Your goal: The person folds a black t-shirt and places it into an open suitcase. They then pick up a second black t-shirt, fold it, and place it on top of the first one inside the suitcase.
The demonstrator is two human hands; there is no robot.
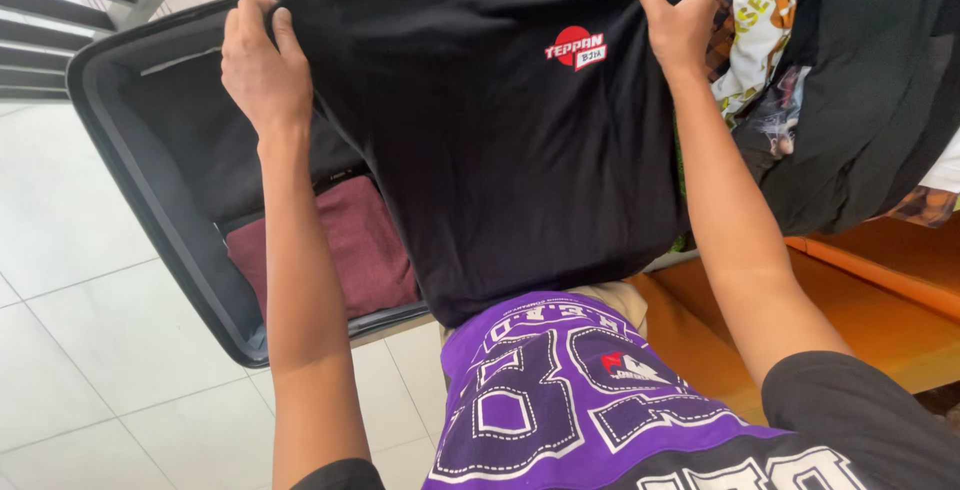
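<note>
Left hand (262, 70), right hand (682, 25) apart, each gripping soft black T-shirt (500, 150) over hard-shell suitcase (150, 190).

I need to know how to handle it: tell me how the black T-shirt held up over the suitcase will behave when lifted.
Probably floppy: the black T-shirt hangs in a soft drape between the left hand and the right hand, pinched at its upper corners. Likely light, since fingertip grips seem to carry it. Unlikely to slip, as the cloth bunches under the fingers.

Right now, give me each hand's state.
Left hand: closed, gripping the black shirt.
Right hand: closed, gripping the same shirt.
</note>
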